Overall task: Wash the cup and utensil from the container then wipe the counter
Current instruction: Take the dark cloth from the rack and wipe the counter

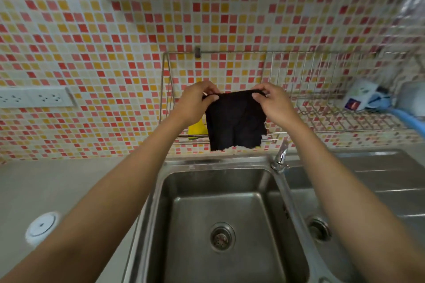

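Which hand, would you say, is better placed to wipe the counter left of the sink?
Left, probably: the left hand pinches the cloth and is nearer that counter than the right hand.

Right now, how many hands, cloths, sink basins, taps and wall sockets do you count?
Hands: 2, left hand and right hand
Black cloth: 1
Sink basins: 2
Tap: 1
Wall sockets: 2
Total: 8
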Demonstrator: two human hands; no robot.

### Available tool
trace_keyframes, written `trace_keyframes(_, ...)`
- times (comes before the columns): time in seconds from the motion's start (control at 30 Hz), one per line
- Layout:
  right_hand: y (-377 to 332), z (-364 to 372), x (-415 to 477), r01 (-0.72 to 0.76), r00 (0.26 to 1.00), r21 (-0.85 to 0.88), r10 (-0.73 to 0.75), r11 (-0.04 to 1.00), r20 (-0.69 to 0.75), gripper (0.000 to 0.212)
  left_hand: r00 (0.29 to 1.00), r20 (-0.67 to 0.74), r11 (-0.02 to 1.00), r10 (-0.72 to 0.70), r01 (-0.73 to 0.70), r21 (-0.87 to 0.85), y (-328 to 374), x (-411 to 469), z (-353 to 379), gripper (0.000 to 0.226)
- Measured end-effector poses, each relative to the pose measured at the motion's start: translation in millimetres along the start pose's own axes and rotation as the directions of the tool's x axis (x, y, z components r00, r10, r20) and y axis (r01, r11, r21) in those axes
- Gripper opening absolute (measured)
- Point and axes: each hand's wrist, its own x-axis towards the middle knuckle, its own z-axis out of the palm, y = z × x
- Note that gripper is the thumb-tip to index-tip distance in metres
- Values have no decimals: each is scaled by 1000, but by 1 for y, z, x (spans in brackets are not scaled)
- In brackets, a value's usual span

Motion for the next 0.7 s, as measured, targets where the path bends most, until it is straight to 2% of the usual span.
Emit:
trace_keyframes(0.13, 14, 4, 28, -72, 995, -74, 77, 995, 67, 26, 996, 66, 998, -58, 60, -22, -14, 22, 14, 10)
trace_keyframes(0.23, 25, 15, 41, -100, 982, -130, 119, 986, 146, 23, 988, 113, 995, -103, 101, 27, -27, 28, 26, 9)
trace_keyframes(0.4, 42, 39, 46, -130, 957, -246, 186, 961, 223, 29, 958, 186, 972, -220, 200, 121, -47, 29, 42, 12)
trace_keyframes(0.53, 41, 52, 31, 18, 969, -407, 84, 913, 232, 45, 957, 233, 935, -175, 87, 345, -52, 26, 48, 31)
trace_keyframes(0.6, 34, 56, 23, 132, 955, -422, -1, 897, 296, 50, 937, 322, 933, -138, 14, 359, -50, 22, 50, 43)
trace_keyframes(0.67, 27, 57, 17, 168, 911, -430, 26, 887, 411, 49, 887, 435, 939, -154, -5, 344, -51, 17, 53, 54)
trace_keyframes(0.7, 25, 58, 15, 163, 870, -463, 94, 871, 484, 52, 850, 490, 936, -191, 7, 353, -52, 15, 54, 60)
